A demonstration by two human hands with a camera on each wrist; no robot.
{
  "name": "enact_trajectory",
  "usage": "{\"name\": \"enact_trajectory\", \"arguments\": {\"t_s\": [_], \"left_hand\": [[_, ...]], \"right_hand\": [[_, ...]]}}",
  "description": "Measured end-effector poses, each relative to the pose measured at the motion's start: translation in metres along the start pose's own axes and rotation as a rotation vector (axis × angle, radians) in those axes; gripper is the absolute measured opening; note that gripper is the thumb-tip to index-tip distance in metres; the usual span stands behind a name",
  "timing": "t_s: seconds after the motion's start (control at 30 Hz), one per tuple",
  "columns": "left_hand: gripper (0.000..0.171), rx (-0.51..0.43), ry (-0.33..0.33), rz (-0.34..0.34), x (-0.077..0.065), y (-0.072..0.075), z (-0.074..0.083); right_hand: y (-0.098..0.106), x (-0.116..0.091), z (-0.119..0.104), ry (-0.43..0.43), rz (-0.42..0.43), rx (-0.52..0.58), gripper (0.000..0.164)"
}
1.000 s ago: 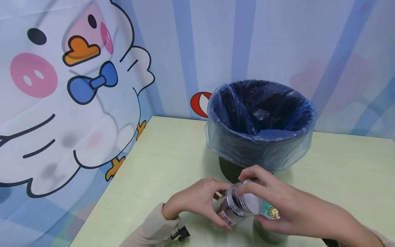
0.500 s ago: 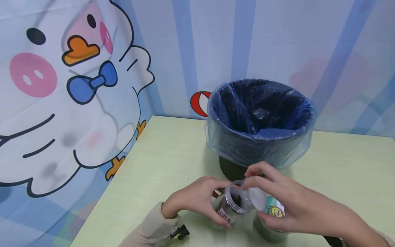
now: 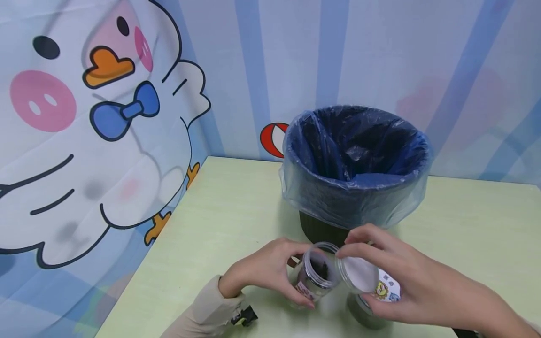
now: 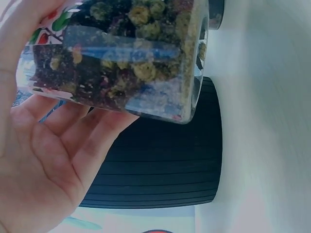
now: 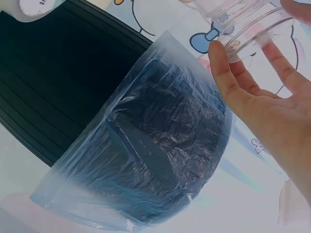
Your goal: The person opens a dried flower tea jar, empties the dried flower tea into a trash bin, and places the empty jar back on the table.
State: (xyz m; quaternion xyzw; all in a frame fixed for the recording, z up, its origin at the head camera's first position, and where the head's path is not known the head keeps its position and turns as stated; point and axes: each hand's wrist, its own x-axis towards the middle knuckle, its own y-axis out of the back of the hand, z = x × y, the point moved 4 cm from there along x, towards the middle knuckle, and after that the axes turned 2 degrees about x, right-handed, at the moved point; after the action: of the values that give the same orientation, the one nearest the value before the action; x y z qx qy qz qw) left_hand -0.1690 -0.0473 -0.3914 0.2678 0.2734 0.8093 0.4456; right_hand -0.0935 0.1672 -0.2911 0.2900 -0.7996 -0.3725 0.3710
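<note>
My left hand (image 3: 270, 267) grips a clear jar (image 3: 314, 284), tilted with its mouth facing up and right. Through its wall in the left wrist view, the jar (image 4: 131, 58) shows dark and yellowish dried flower buds. Just right of the mouth, my right hand (image 3: 412, 279) pinches a clear screw lid (image 3: 359, 274) by its edge between thumb and fingers. In the right wrist view the lid (image 5: 260, 31) is see-through with a ribbed rim. A second jar (image 3: 365, 314) stands on the table under my right hand, its top bearing a sun-cartoon sticker (image 3: 384, 288), partly hidden by the fingers.
Behind the hands stands a dark ribbed bin (image 3: 319, 230) lined with a blue plastic bag (image 3: 355, 202). A small black packet-like piece (image 3: 245, 317) sits by my left cuff. The pale table (image 3: 236, 202) meets a cartoon-printed cloth backdrop (image 3: 236, 94) behind and left.
The lid has come away from the jar's mouth and moved right with my right hand. The jar in my left hand has turned slightly more upright, showing its opening.
</note>
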Motion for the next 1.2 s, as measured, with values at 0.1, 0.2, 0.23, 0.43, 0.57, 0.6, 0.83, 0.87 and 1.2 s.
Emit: {"name": "enact_trajectory", "arguments": {"t_s": [0.1, 0.2, 0.23, 0.43, 0.57, 0.6, 0.83, 0.87, 1.2], "left_hand": [[0.070, -0.018, -0.001, 0.001, -0.001, 0.001, 0.000], [0.069, -0.031, -0.002, 0.001, -0.001, 0.003, 0.000], [0.069, -0.033, -0.006, 0.003, -0.001, 0.003, 0.000], [0.070, -0.025, -0.017, 0.017, -0.001, 0.004, 0.000], [0.071, -0.031, -0.015, 0.025, -0.001, 0.004, -0.001], [0.072, -0.031, -0.017, 0.029, -0.001, 0.004, -0.001], [0.073, -0.039, -0.005, 0.055, -0.003, 0.007, -0.003], [0.072, -0.044, -0.001, 0.056, -0.004, 0.007, -0.003], [0.069, -0.060, 0.011, 0.099, -0.008, 0.012, -0.007]], "right_hand": [[0.001, -0.003, -0.002, -0.005, 0.005, -0.020, 0.069], [0.004, -0.006, -0.001, -0.023, 0.007, -0.023, 0.068], [0.005, -0.008, -0.001, -0.026, 0.012, -0.023, 0.068], [0.010, -0.019, 0.011, -0.108, 0.027, -0.064, 0.072], [0.012, -0.029, 0.021, -0.159, 0.042, -0.090, 0.075], [0.013, -0.031, 0.024, -0.167, 0.046, -0.091, 0.075], [0.015, -0.043, 0.038, -0.201, 0.089, -0.147, 0.074], [0.016, -0.045, 0.040, -0.212, 0.095, -0.158, 0.073], [0.023, -0.069, 0.061, -0.258, 0.135, -0.240, 0.075]]}}
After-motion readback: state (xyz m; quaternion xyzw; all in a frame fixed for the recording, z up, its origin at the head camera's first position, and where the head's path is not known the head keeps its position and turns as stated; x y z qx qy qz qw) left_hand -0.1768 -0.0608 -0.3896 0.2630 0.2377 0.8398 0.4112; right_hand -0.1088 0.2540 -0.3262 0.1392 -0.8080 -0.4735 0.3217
